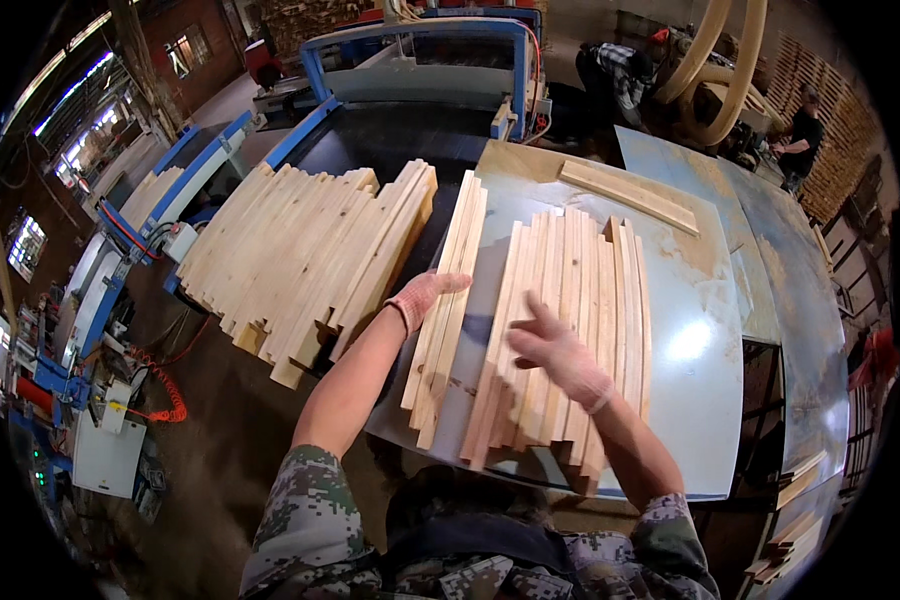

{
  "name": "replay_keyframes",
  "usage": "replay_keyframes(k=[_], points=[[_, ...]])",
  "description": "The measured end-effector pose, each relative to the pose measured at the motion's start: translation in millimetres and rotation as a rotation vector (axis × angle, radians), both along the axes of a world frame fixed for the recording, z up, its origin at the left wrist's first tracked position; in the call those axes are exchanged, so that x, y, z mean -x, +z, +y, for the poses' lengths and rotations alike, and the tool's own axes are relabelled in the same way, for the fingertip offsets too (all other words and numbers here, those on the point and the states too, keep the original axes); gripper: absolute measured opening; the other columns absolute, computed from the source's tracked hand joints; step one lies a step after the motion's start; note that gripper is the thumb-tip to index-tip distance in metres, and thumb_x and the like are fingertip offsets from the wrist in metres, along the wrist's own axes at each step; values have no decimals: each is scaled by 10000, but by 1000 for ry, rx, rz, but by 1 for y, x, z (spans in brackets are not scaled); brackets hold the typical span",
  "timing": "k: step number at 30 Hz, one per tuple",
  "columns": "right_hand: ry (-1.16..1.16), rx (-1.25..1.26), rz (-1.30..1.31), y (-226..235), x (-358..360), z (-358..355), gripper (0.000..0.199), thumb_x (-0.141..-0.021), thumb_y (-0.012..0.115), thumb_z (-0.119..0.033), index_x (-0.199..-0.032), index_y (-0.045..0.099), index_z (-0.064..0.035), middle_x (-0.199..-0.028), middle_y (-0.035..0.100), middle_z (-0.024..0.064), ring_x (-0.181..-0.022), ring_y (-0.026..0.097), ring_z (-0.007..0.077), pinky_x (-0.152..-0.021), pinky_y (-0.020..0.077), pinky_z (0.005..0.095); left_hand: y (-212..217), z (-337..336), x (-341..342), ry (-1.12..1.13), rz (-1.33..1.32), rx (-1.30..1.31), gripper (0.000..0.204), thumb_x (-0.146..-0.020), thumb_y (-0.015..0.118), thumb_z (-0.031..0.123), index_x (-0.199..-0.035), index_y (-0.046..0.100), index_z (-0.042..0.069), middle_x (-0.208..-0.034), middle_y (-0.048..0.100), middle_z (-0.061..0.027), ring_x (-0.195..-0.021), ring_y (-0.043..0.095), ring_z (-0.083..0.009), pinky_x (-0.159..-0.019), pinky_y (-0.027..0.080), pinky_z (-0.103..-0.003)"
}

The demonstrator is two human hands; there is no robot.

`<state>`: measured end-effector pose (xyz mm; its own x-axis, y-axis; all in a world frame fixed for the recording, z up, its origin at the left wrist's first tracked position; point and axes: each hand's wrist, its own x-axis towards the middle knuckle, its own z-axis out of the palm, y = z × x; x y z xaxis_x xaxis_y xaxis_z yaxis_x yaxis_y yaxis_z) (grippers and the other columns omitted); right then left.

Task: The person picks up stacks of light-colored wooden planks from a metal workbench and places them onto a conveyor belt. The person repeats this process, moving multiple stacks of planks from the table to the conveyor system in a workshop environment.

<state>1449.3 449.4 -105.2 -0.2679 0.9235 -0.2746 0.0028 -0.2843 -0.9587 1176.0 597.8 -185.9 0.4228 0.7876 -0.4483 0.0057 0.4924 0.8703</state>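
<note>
My left hand (pixel 432 298), in a pale pink work glove, grips the left side of a narrow bundle of wooden strips (pixel 455 270), its thumb over the top and the other fingers mostly hidden. Over a wider row of wooden strips (pixel 570 270) hovers my gloved right hand (pixel 560 355), fingers apart and slightly blurred; whether it touches the wood I cannot tell. Both groups lie lengthwise on a grey sheet-topped table (pixel 695 400), with a gap between them. Their near ends are uneven.
Left of the table, a larger layer of wooden strips (pixel 290 240) rests before a blue-framed machine (pixel 415 75) with a dark bed. One loose board (pixel 630 195) lies at the table's far side. Two people (pixel 615 75) are farther back. More panels (pixel 800 300) stand at right.
</note>
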Motion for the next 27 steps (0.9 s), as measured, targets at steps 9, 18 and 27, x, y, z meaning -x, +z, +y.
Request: replay_keyframes(k=[9,18,27], points=[[-169,-22,-388,-122,214,123,791,-960,694,-514,-1528,488,-5,-1294,720,230,-1229,680,347,-1047,509,414,114,4,92,-492,782,-577,708,-990,669,570,-1294,716,-67,-1174,768,-236,-1123,726,-296,-1027,529,-364],[-428,-56,-591,-99,289,104,544,-1014,638,-395,-1427,623,-41,-1243,763,187,-1153,720,283,-1024,531,405,80,5,406,134,282,-509,682,-991,773,371,-1497,577,-42,-1506,621,-174,-1375,598,-245,-1156,465,-359],[-727,-64,-184,-154,267,103,555,-1111,608,-396,-1517,599,-17,-781,482,-88,-683,424,52,-604,377,266,29,65,719,655,1571,-642,998,-886,759,527,-1631,359,-2,-1693,377,-242,-1559,360,-411,-1283,315,-474]])
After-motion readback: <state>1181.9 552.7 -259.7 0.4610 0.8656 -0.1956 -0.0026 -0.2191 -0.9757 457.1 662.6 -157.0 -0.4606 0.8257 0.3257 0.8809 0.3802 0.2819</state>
